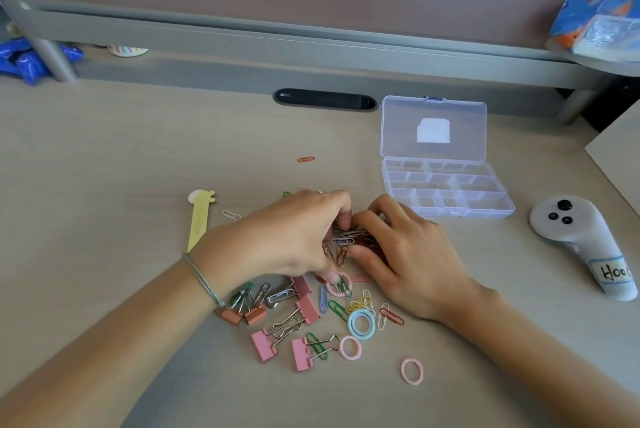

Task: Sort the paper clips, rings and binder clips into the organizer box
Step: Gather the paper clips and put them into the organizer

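A heap of coloured paper clips [343, 247] lies mid-desk between my two hands. My left hand [287, 237] and my right hand [405, 251] both curl over the heap, fingertips pinching into the clips. Below them lie pink binder clips [265, 344], orange binder clips [242, 315], pink rings [412, 371] and a blue ring [361, 324]. A lone red clip [306, 159] sits farther back. The clear organizer box [446, 192] stands open at the right, its compartments looking empty.
A yellow giraffe-shaped bookmark [199, 219] lies left of the heap. A white controller [581, 240] rests at the right. A black cable slot [325, 100] sits at the desk's back edge, with a partition behind it and blue bags at both back corners.
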Available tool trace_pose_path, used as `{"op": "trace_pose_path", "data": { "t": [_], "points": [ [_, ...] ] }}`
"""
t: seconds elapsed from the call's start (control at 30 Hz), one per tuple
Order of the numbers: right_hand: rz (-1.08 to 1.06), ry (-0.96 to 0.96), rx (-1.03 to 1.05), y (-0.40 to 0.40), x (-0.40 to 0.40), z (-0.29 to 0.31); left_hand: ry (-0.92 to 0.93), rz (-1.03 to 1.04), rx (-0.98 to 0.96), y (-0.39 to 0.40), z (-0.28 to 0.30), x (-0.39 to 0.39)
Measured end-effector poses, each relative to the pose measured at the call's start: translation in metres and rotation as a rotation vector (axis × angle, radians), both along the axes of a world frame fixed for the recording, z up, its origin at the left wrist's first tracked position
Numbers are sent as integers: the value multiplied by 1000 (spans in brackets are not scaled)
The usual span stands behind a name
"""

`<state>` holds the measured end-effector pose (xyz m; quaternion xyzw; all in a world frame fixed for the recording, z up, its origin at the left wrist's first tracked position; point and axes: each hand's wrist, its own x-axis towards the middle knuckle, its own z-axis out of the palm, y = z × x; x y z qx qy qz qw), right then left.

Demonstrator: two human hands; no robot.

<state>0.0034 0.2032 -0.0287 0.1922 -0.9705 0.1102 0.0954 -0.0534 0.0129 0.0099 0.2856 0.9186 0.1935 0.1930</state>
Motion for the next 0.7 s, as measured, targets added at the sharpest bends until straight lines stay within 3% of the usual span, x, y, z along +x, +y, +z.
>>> {"op": "trace_pose_path", "data": {
  "t": [0.33, 0.53, 0.7],
  "points": [
    [172, 77, 203, -8, -12, -1, -123, 68, 159, -14, 7, -11],
    [138, 177, 174, -9, -13, -6, -129, 281, 502, -9, 8, -16],
    [87, 260, 61, -6, -22, 6, -420, 447, 868, 5, 4, -13]
  ]
}}
